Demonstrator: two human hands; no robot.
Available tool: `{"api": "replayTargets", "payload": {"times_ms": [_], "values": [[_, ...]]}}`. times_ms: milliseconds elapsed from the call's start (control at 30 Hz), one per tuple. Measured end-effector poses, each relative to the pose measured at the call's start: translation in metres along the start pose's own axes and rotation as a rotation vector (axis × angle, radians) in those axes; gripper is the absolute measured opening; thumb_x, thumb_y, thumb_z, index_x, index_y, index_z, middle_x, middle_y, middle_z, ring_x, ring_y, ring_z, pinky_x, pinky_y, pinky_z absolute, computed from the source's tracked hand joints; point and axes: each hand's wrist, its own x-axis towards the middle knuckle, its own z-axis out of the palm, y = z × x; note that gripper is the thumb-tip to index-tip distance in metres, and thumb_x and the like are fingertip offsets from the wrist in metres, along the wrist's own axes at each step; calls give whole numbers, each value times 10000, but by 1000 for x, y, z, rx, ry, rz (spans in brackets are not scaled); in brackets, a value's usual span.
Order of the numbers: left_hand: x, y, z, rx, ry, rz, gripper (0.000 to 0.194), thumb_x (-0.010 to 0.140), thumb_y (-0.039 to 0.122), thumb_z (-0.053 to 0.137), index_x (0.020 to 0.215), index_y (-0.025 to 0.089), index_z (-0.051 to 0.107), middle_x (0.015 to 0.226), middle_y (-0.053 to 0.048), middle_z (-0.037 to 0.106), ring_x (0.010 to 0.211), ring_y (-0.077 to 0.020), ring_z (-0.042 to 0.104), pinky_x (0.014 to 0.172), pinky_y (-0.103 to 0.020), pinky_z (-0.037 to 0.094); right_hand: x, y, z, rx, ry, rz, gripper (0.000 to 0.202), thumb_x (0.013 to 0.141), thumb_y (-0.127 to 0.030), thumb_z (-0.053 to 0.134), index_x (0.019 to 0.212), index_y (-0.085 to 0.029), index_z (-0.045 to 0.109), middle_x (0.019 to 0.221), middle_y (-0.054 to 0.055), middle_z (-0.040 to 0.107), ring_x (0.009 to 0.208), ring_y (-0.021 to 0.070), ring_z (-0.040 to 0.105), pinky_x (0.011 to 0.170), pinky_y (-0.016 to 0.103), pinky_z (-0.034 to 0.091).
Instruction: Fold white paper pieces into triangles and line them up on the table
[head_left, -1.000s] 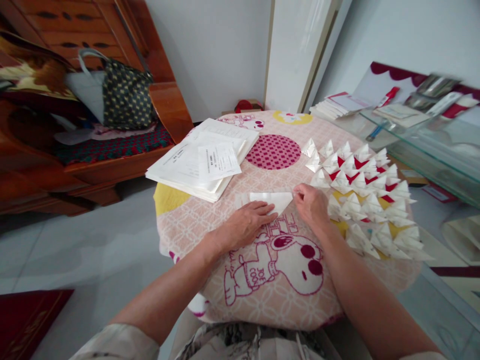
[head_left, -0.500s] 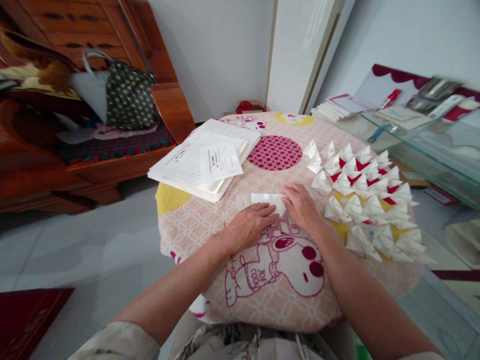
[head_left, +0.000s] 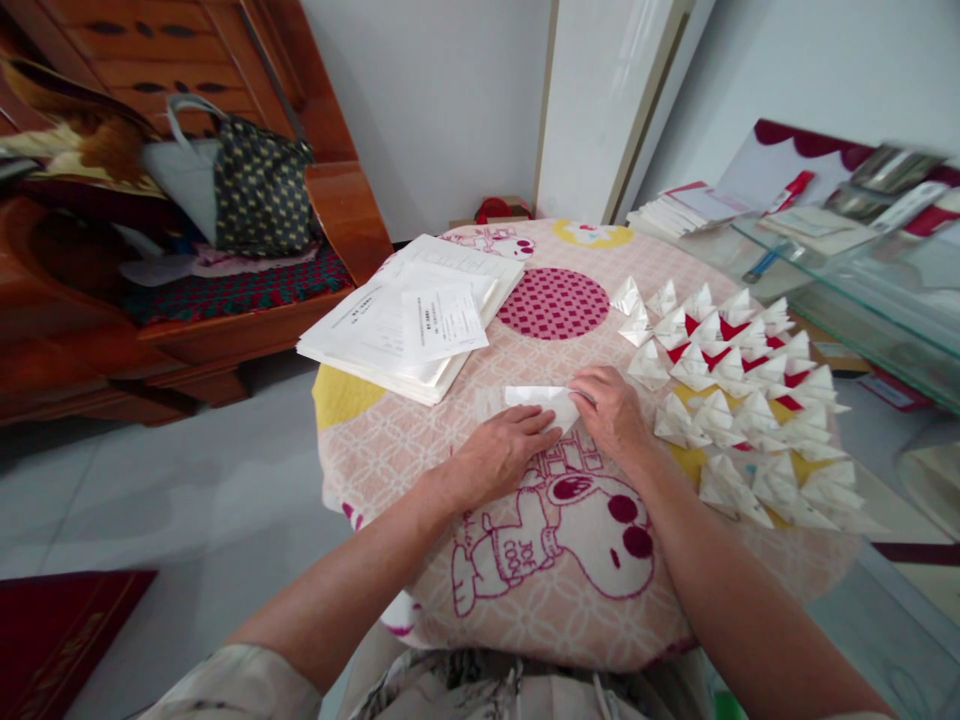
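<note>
A small folded piece of white paper [head_left: 537,396] lies on the cloth-covered table [head_left: 420,440] in front of me. My left hand [head_left: 511,445] rests flat over its near left part, fingers stretched out and pressing it down. At its right end, my right hand [head_left: 609,405] pinches the paper's edge between thumb and fingers. Several folded paper pieces with pointed tips [head_left: 716,365] stand in rows to the right of my right hand. Beyond my left hand lies a stack of printed paper sheets [head_left: 375,335], with a smaller printed slip [head_left: 444,320] on top.
At the right stands a glass shelf [head_left: 847,290] with papers, a red marker [head_left: 792,191] and metal containers. A wooden bench [head_left: 247,325] on the left holds a dark patterned bag [head_left: 259,190]. A dark red object [head_left: 67,630] lies on the floor at lower left.
The view has shifted slightly. My right fingers have moved a little along the paper's right end; my left hand stays pressed on it.
</note>
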Motion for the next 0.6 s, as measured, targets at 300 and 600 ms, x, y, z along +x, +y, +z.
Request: {"api": "replayTargets", "payload": {"times_ms": [300,600], "values": [[-1,0,2,-8,1,-11,417,943,120,480,1346,162,577,1450,-126,555,1382,-257,483,1129,-452,428,3,-9,-1,10,-31,43,122,880,-160,567,860,-191,683,860,93,676,886,251,593,828,363,466],[1,0,-2,-76,8,-18,423,925,93,474,1322,172,595,1442,-139,555,1394,-267,465,1121,-487,431,10,-8,16,-150,-88,56,186,904,-157,548,776,-192,678,832,93,645,857,249,544,784,354,417]]}}
